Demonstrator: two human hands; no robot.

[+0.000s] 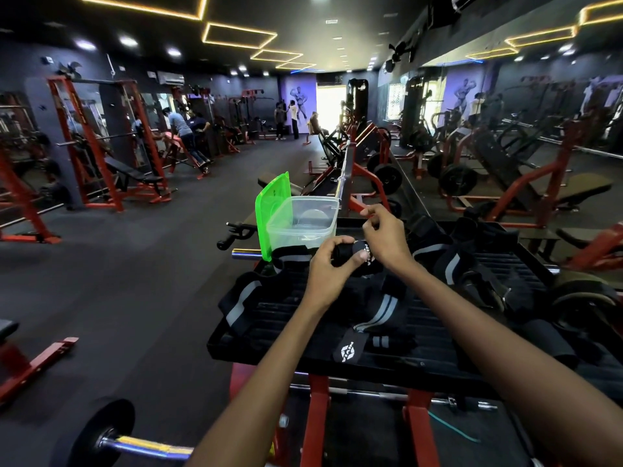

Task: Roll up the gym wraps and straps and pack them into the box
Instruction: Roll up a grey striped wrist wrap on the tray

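My left hand point(328, 267) grips a partly rolled black wrap point(350, 254) with white lettering, thumb across its end. My right hand point(384, 235) holds the same roll from the right, fingers curled over it. Both hover over a black ribbed platform point(438, 358) strewn with several loose black wraps with grey stripes point(377, 315). A black tag with a white logo point(349, 348) lies near the front. A clear plastic box point(303, 224) stands open at the platform's far edge, its green lid point(271, 210) leaning upright against the left side. The box looks empty.
The platform sits on a red machine frame point(317, 419). More dark wraps lie at the right point(485, 274). A barbell with a black plate point(108, 433) is at lower left. Red gym machines line both sides, people stand far back, and a mirror covers the right wall.
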